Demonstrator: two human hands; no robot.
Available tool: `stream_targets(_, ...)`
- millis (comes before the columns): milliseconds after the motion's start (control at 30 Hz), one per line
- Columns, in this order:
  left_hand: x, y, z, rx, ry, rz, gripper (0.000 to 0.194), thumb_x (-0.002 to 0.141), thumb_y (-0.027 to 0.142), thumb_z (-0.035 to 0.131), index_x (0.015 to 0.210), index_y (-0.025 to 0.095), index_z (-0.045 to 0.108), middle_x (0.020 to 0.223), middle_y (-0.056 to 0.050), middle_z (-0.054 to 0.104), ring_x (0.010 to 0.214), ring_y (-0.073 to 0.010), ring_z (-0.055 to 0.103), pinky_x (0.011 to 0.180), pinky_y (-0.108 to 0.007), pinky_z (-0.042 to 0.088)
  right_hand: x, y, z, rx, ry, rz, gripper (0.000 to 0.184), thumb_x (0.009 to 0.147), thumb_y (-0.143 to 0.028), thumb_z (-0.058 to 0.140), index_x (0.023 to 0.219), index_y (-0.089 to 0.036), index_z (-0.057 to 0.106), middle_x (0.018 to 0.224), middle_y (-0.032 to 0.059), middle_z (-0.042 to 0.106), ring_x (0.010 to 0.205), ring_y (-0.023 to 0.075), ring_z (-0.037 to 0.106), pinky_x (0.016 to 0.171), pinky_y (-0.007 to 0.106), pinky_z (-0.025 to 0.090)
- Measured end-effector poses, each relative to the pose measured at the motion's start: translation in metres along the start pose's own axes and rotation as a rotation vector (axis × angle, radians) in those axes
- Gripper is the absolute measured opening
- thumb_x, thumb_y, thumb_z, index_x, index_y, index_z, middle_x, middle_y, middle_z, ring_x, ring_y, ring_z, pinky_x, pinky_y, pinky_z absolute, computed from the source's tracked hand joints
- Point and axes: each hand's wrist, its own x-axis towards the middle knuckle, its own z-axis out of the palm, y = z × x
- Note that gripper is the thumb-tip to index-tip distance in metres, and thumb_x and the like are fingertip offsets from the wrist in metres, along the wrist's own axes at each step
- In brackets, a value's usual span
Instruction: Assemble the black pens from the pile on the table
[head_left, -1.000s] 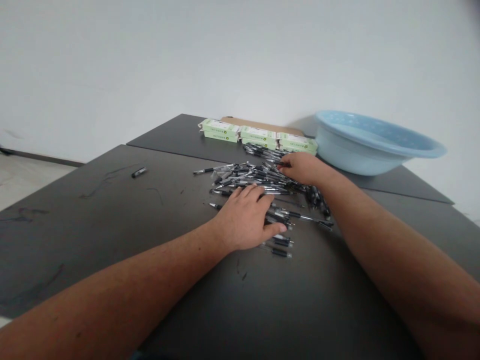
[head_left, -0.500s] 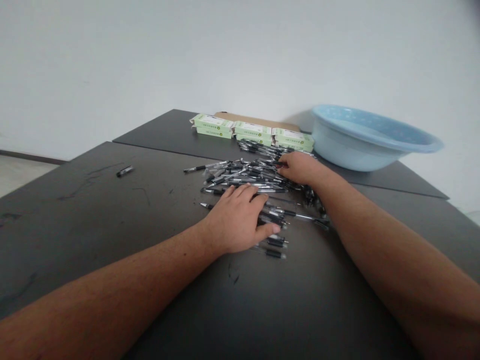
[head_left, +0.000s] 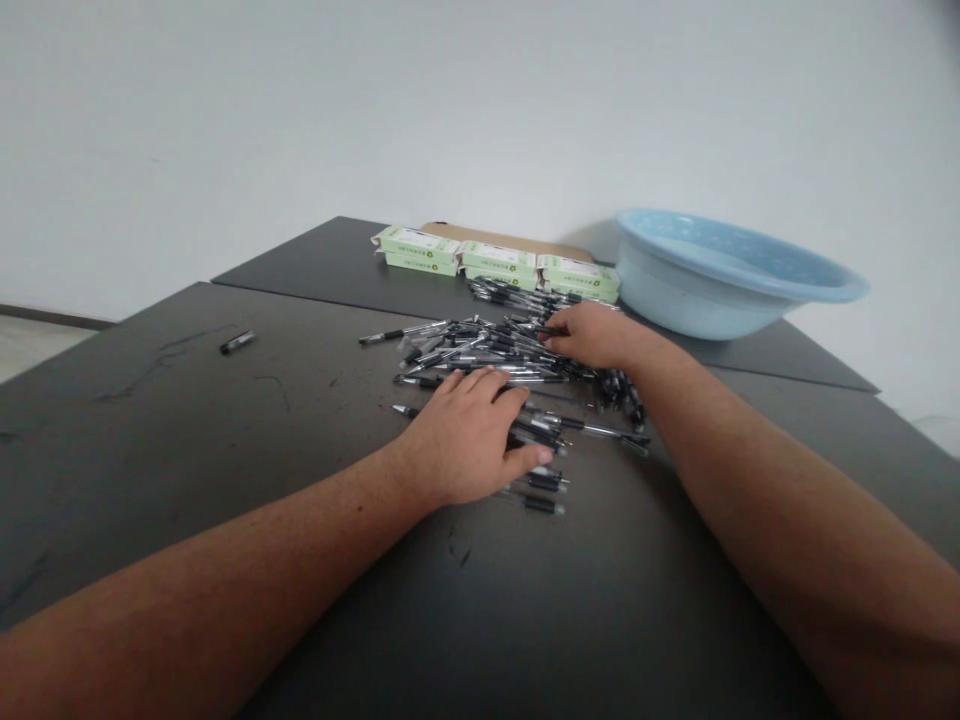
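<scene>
A loose heap of clear and black pens (head_left: 487, 350) lies in the middle of the dark table. My left hand (head_left: 469, 437) rests palm down over the near pens, its fingers stretched and the thumb held apart. From under it stick out several pen ends, such as a black-gripped one (head_left: 541, 505). At the right of the heap, the fingers of my right hand (head_left: 592, 335) are closed around a dark pen (head_left: 553, 330), partly hidden by the fingers.
Green-and-white boxes (head_left: 499, 260) stand stacked in a row behind the heap, before a brown cardboard piece (head_left: 517, 243). A light blue basin (head_left: 697, 300) stands back right. One short pen or cap (head_left: 238, 342) lies apart at left on the table (head_left: 300, 440).
The whole view has shifted slightly, so everything appears a little further left. Both hands keep nearly the same places over the pens.
</scene>
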Motion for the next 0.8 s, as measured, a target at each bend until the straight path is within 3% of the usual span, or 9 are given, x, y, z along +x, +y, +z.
stream_targets(133,0.000,0.000,0.001,-0.004,0.003,0.002,0.075,0.100,0.072,0.046,0.148,0.015,0.058,0.156,-0.020,0.054,0.147,-0.0409,0.047,0.120,-0.062,0.036,-0.001,-0.002,0.001,0.044,-0.055,-0.038,0.026,0.092,-0.034,0.063,0.108,-0.026,0.083,0.097,0.0047,0.082,0.084,0.0223,0.069,0.074,0.032,0.047)
stream_targets(333,0.000,0.000,0.001,0.001,-0.004,-0.004,0.078,0.100,0.073,0.045,0.149,0.014,0.057,0.157,-0.021,0.053,0.148,-0.0423,0.045,0.121,-0.062,0.036,-0.004,0.000,-0.003,0.099,-0.140,-0.084,0.029,0.096,-0.041,0.062,0.109,-0.027,0.083,0.096,0.0032,0.082,0.085,0.0212,0.070,0.075,0.032,0.048)
stream_targets(600,0.000,0.001,-0.001,-0.006,0.011,-0.010,0.075,0.099,0.072,0.047,0.148,0.016,0.058,0.156,-0.020,0.055,0.147,-0.0409,0.047,0.122,-0.062,0.036,-0.004,-0.008,-0.001,0.140,0.010,-0.028,0.032,0.093,-0.029,0.061,0.118,-0.026,0.082,0.108,0.0059,0.083,0.095,0.0248,0.072,0.082,0.034,0.052)
stream_targets(800,0.000,0.002,-0.002,-0.001,0.014,-0.026,0.077,0.099,0.072,0.048,0.151,0.015,0.056,0.159,-0.021,0.052,0.149,-0.0410,0.045,0.123,-0.062,0.035,-0.004,-0.013,0.001,0.153,-0.062,-0.091,0.034,0.091,-0.022,0.060,0.116,-0.027,0.082,0.108,0.0030,0.083,0.094,0.0221,0.073,0.084,0.030,0.052)
